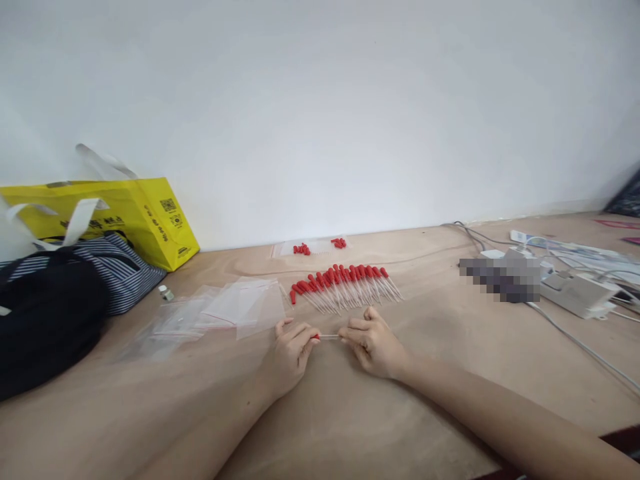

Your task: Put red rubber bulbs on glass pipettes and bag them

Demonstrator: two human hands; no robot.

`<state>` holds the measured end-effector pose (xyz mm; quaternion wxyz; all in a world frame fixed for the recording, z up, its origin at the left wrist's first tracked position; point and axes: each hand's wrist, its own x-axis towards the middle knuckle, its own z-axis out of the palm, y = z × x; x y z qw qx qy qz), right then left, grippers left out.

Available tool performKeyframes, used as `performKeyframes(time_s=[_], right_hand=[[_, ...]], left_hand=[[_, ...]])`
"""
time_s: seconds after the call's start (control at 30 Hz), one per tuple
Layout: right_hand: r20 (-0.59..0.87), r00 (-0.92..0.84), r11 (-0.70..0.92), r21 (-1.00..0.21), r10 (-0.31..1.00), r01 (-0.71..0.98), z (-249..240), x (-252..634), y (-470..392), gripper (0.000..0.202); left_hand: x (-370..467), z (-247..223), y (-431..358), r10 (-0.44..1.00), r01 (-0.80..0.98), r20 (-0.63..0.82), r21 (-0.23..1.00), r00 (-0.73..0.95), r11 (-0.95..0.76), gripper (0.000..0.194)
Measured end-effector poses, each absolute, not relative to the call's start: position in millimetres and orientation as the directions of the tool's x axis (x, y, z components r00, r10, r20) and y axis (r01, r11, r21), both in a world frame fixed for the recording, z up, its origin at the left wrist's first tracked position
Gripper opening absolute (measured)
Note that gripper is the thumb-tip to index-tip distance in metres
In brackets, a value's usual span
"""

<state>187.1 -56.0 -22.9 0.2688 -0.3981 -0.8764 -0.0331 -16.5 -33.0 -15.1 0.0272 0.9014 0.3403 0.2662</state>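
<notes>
Over the near part of the table, a dropper [329, 337] with a red rubber bulb and a thin clear tube lies level between my hands. The fingers of my left hand [291, 350] pinch its red bulb, most of which they hide. At the other end, my right hand [374, 343] is closed on the clear tube. Just beyond my hands lies a row of several droppers [345, 283], red bulbs pointing away and tubes toward me. Loose red bulbs [301, 249] rest on a clear bag against the wall, with another small heap [339, 243] to their right.
Clear zip bags [220, 310] are spread left of the droppers, near a small glass bottle [166, 293]. A yellow bag [165, 227] and a dark bag [50, 320] stand at the left. Power strip [575, 293] and cables [585, 343] occupy the right side.
</notes>
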Motion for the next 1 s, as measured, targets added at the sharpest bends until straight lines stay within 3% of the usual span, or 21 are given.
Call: performKeyframes(time_s=[0.17, 0.27, 0.7, 0.9, 1.0], right_hand=[[0.550, -0.591, 0.708, 0.000, 0.590, 0.707, -24, 190, -53, 0.027], [0.558, -0.603, 0.712, 0.030, 0.570, 0.701, -24, 190, -51, 0.026], [0.445, -0.513, 0.660, -0.290, 0.734, 0.693, -18, 173, -49, 0.020], [0.373, -0.539, 0.648, -0.299, 0.755, 0.701, -10, 185, -45, 0.020], [0.359, -0.521, 0.625, -0.305, 0.774, 0.719, -10, 188, -45, 0.021]], left_hand=[[-16, -13, -36, 0.607, 0.552, 0.403, 0.255, 0.685, -0.794, 0.024], [-16, -13, -36, 0.597, 0.541, 0.393, 0.255, 0.699, -0.801, 0.023], [-12, -16, -30, 0.611, 0.557, 0.478, 0.270, 0.631, -0.786, 0.020], [-21, -16, -18, 0.678, 0.595, 0.488, 0.341, 0.550, -0.728, 0.028], [-24, -15, -15, 0.678, 0.595, 0.496, 0.342, 0.543, -0.727, 0.022]])
